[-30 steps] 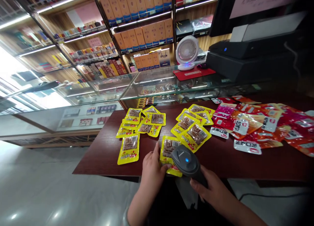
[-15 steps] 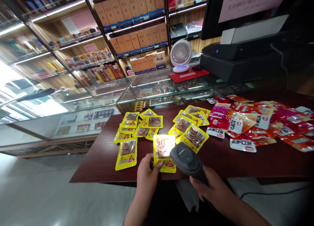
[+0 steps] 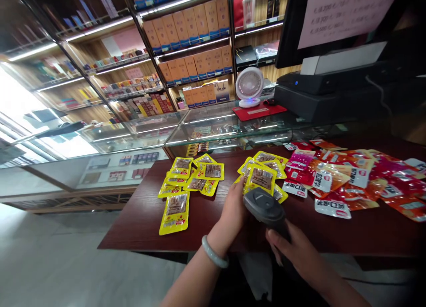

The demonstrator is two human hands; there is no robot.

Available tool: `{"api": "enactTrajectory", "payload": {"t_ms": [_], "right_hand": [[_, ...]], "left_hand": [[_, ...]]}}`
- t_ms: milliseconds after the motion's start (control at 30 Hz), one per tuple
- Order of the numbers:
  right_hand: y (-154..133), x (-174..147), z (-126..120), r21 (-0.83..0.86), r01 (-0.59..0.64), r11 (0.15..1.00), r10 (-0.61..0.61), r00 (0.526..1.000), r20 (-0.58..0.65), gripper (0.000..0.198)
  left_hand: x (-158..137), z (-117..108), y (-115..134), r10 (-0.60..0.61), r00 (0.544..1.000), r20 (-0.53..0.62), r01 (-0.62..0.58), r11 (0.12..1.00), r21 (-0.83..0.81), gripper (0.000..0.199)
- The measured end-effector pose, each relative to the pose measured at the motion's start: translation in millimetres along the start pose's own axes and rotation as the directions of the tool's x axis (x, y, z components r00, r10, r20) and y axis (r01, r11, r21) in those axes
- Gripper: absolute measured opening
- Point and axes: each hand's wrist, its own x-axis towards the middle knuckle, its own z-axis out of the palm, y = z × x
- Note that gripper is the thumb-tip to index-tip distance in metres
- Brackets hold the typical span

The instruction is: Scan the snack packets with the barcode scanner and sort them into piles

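Note:
My left hand [image 3: 234,206], with a pale bangle [image 3: 214,253] on the wrist, grips the left edge of a yellow snack packet [image 3: 262,177] over the right-hand pile of like packets. Its fingertips are partly hidden. My right hand [image 3: 296,249] is wrapped round the handle of a dark barcode scanner [image 3: 264,205]. The scanner's head covers the lower part of that packet. On the left of the table lies another group of yellow packets [image 3: 205,183], with a single packet [image 3: 175,213] nearest the front edge.
Red, orange and pink packets [image 3: 333,174] are spread over the right of the dark table [image 3: 140,214]. Behind it runs a glass display counter [image 3: 213,116] bearing a small white fan [image 3: 249,86] on a red mat [image 3: 261,112]. A monitor [image 3: 289,27] and black machine [image 3: 319,94] stand at right.
My left hand has moved right with a packet, from the table's front edge onto the right-hand pile. The scanner has shifted slightly right, and its bright light on the packet is gone.

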Motion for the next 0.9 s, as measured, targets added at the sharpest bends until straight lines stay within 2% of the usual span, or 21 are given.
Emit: {"api": "enactTrajectory", "payload": {"t_ms": [67, 133, 200, 267, 300, 367, 467, 567, 700, 767, 900], "right_hand": [[1, 4, 2, 0.02, -0.003, 1.0, 0.002, 1.0, 0.018, 0.05], [2, 7, 6, 0.03, -0.008, 1.0, 0.007, 0.999, 0.036, 0.049], [2, 10, 11, 0.026, -0.015, 1.0, 0.013, 0.998, 0.057, 0.049], [2, 12, 16, 0.021, -0.017, 1.0, 0.016, 0.996, 0.083, 0.051], [1, 12, 19, 0.022, -0.018, 1.0, 0.016, 0.995, 0.096, 0.051], [1, 13, 25, 0.037, -0.02, 0.999, 0.015, 0.993, 0.12, 0.053], [-1, 14, 33, 0.074, -0.026, 0.997, 0.014, 0.988, 0.153, 0.054], [-1, 15, 37, 0.083, -0.023, 0.996, 0.008, 0.985, 0.175, 0.051], [0, 15, 38, 0.065, -0.03, 0.997, 0.017, 0.981, 0.194, 0.049], [1, 15, 37, 0.048, -0.036, 0.998, 0.026, 0.981, 0.194, 0.049], [1, 15, 34, 0.033, -0.037, 0.999, 0.031, 0.983, 0.182, 0.05]], "left_hand": [[-3, -13, -1, 0.02, 1.0, 0.014, -0.023, 0.979, 0.203, 0.05], [-3, -35, -1, -0.011, 1.0, -0.012, 0.015, 0.92, 0.392, 0.04], [-2, -63, -2, -0.017, 0.994, -0.11, 0.079, 0.801, 0.594, 0.03], [-1, -91, -3, -0.033, 0.969, -0.246, 0.214, 0.612, 0.761, 0.031], [-1, -104, -3, -0.073, 0.949, -0.306, 0.298, 0.519, 0.801, 0.035], [-3, -126, -4, -0.229, 0.9, -0.372, 0.434, 0.375, 0.819, 0.047], [-5, -144, -5, -0.425, 0.829, -0.363, 0.503, 0.284, 0.816, 0.063], [3, -146, -6, -0.458, 0.808, -0.37, 0.529, 0.287, 0.799, 0.063], [19, -143, -10, -0.455, 0.79, -0.411, 0.583, 0.351, 0.732, 0.051], [23, -144, -13, -0.406, 0.802, -0.438, 0.591, 0.44, 0.676, 0.039], [10, -154, -24, -0.299, 0.849, -0.436, 0.503, 0.711, 0.491, 0.024]]}}
